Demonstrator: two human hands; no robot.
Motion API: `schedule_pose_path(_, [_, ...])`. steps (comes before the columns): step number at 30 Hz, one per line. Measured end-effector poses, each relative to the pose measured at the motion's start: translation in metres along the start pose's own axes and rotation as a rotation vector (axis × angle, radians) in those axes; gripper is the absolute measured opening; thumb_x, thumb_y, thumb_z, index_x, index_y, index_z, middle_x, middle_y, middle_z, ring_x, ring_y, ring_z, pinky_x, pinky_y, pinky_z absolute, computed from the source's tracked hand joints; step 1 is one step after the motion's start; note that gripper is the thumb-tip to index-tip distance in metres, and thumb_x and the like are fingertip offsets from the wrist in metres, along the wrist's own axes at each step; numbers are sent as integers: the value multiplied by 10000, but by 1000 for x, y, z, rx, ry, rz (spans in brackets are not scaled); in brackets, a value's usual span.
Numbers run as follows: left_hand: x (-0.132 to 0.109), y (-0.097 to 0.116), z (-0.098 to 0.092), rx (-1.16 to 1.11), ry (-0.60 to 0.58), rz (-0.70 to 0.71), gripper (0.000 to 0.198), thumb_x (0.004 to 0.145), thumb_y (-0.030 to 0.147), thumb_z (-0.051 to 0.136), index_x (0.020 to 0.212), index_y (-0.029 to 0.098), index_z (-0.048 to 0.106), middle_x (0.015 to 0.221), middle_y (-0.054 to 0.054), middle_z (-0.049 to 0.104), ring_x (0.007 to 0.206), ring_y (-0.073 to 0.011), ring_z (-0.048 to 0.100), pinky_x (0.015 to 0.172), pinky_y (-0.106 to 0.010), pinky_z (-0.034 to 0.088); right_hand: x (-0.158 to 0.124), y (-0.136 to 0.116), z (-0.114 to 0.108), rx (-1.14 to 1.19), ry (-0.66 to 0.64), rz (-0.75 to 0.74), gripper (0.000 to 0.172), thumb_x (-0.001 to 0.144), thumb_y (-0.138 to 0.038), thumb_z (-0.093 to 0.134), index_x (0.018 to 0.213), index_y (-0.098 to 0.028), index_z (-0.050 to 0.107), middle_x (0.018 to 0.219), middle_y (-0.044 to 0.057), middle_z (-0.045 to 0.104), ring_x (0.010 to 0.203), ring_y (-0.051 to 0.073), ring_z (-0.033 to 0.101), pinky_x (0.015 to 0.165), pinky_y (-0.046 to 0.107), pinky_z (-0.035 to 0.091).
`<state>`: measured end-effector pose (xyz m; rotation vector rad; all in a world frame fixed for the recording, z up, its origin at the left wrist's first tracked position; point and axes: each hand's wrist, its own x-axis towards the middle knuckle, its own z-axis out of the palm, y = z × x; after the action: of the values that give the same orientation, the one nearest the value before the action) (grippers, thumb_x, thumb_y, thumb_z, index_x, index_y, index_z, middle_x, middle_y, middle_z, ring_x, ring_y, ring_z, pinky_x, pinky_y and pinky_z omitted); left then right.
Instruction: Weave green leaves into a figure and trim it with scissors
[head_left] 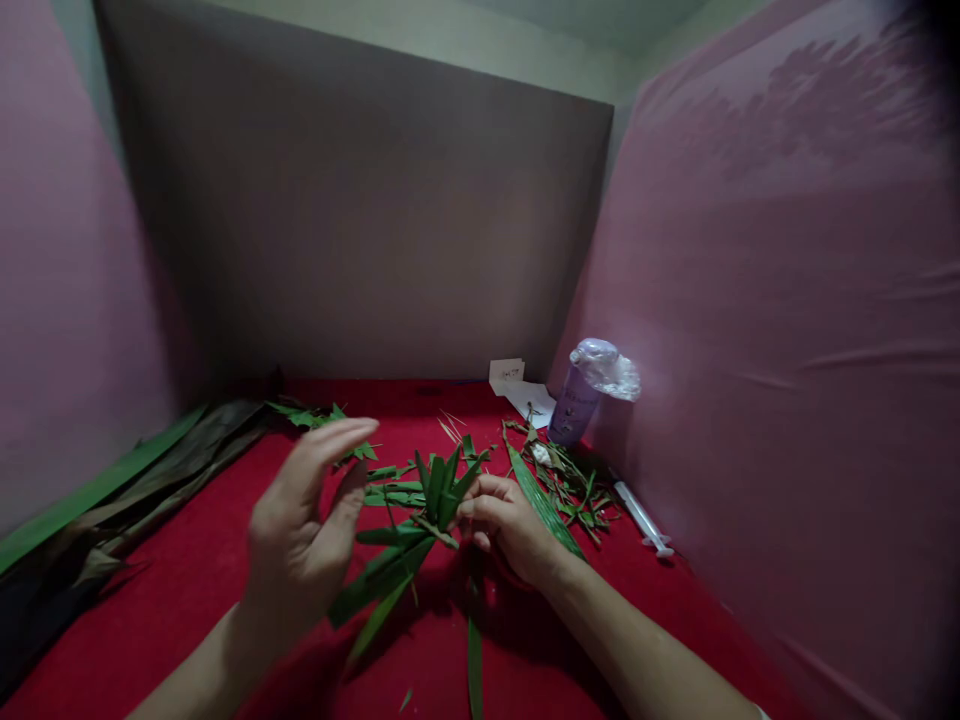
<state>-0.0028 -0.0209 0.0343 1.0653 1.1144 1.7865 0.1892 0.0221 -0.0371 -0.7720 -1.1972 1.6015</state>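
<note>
My right hand (501,518) pinches a bundle of green leaf strips (442,490), holding it above the red cloth. Pointed strips fan upward from the bundle, and longer ones trail down to the left and below. A thin brown stem or tie (435,530) crosses its middle. To the left, my left hand (311,505) is raised with fingers straight and thumb apart, nothing between them. It is close to the trailing strips but appears apart from them. More cut leaf pieces (394,494) lie on the cloth behind the bundle.
Red cloth (187,600) covers the table. On the right are a long leaf (541,500), a heap of stems and scraps (577,485), a syringe (643,520), a purple cup (576,405) and white paper (531,400). Large leaves (142,480) lie left. Pink and grey walls enclose the table.
</note>
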Motion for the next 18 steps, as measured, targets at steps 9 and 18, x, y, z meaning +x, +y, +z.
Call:
schedule_pose_path(9, [35, -27, -1, 145, -208, -244, 212, 596, 151, 739, 803, 148, 697, 841, -84, 729, 775, -192, 661, 715, -262, 495, -1, 2, -1, 32, -28, 44, 45, 612, -140, 573, 580, -146, 542, 564, 1, 609, 413, 57, 427, 376, 158, 274])
schedule_pose_path(18, [33, -39, -14, -46, -605, -641, 233, 578, 62, 750, 802, 96, 698, 838, -136, 708, 701, -166, 657, 657, -232, 496, -1, 7, -2, 73, -103, 90, 41, 631, -128, 541, 607, -153, 518, 567, -2, 613, 392, 50, 418, 378, 159, 263])
